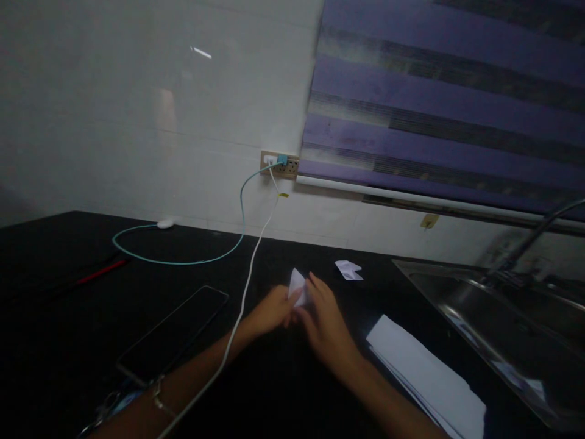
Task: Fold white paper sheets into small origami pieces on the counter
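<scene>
A small piece of folded white paper (297, 284) with a pointed top is held between my two hands above the black countertop. My left hand (273, 308) pinches its lower left side, the thumb lying across the front. On the right side, my right hand (323, 314) grips the same paper with its fingers behind the edge and the thumb below. The lower part of the paper is hidden by my fingers. Another folded paper piece (349, 270) lies on the counter beyond my right hand. A stack of white paper sheets (425, 372) rests beside my right forearm.
A phone (173, 332) lies left of my left forearm. A white cable (249, 274) hangs from the wall socket (286, 166) and crosses over my left forearm. Also plugged in is a teal cable (201, 263), looping across the counter. A metal sink (457, 292) with a faucet (521, 247) is at right.
</scene>
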{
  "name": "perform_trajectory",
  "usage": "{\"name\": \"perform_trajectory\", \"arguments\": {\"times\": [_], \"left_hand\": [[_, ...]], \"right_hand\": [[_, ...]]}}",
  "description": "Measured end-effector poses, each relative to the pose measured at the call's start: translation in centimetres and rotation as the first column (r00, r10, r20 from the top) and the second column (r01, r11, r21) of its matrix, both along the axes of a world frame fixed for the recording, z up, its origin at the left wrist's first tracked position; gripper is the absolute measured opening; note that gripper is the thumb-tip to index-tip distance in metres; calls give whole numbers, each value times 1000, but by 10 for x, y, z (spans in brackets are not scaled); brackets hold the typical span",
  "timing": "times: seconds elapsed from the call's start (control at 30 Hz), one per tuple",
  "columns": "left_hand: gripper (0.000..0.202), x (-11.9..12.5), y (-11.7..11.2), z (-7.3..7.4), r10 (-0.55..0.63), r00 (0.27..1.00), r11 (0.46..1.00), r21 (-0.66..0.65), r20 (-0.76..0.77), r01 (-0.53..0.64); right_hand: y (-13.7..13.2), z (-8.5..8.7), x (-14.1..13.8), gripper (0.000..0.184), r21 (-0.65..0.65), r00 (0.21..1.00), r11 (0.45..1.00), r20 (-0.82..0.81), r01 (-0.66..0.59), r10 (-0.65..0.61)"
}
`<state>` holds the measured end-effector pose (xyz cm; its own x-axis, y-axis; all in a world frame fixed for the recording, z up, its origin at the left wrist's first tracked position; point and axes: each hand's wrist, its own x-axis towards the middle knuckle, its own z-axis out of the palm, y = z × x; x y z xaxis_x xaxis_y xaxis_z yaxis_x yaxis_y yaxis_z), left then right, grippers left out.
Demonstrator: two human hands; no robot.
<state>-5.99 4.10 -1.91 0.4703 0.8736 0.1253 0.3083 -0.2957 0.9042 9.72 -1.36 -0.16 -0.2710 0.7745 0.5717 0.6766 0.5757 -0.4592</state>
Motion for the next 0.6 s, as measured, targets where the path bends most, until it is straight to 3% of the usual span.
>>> {"name": "perform_trajectory", "arguments": {"times": [0.2,0.47,0.6], "left_hand": [[64,-1,3,-4,-116,993,993,35,2,116],[62,-8,0,1,-125,990,992,-12,-59,124],[54,-10,4,1,-84,996,996,-6,28,84]], "right_hand": [[7,14,5,6,-70,970,997,-237,41,-57],[18,16,15,19,-270,953,957,-302,-108,22],[21,18,21,23,-314,948,938,-315,-147,43]]}}
